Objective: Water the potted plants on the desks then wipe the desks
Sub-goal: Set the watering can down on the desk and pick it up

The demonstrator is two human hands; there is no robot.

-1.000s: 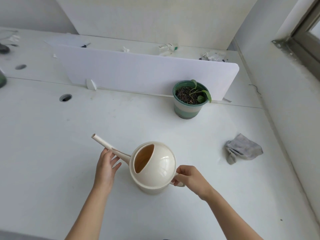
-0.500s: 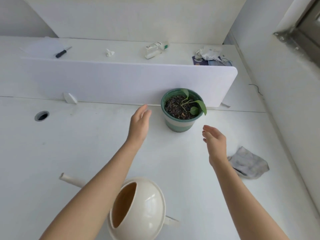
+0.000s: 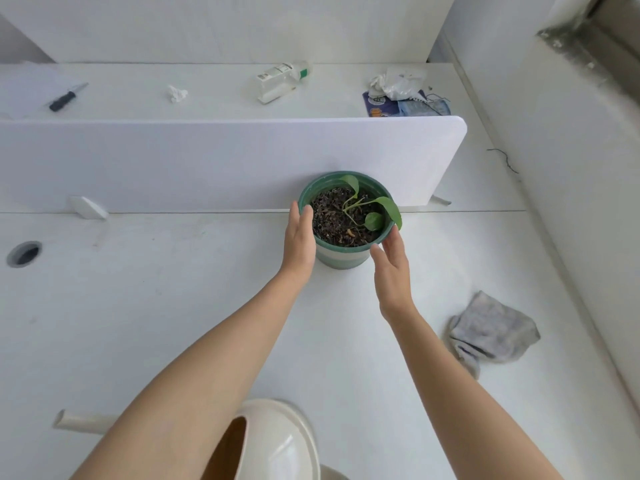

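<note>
A green-rimmed striped pot (image 3: 343, 259) with dark soil and a small leafy plant (image 3: 372, 209) stands against the white divider. My left hand (image 3: 299, 239) lies flat against the pot's left side, fingers straight. My right hand (image 3: 391, 268) reaches the pot's right side with straight fingers, at or just off its wall. The cream watering can (image 3: 277, 445) sits on the desk at the bottom, its spout (image 3: 83, 420) pointing left, partly hidden by my left arm. A crumpled grey cloth (image 3: 491, 332) lies at the right.
The white divider panel (image 3: 207, 161) runs across the desk (image 3: 138, 306). Behind it lie a screwdriver (image 3: 65, 97), a crumpled tissue (image 3: 177, 94), a plastic bottle (image 3: 282, 79) and a pile of bags (image 3: 401, 93). A cable hole (image 3: 24, 253) sits at the left. A wall closes the right side.
Both hands let go of the watering can, which stays on the desk, and reached forward to either side of the pot. The view moved closer to the plant.
</note>
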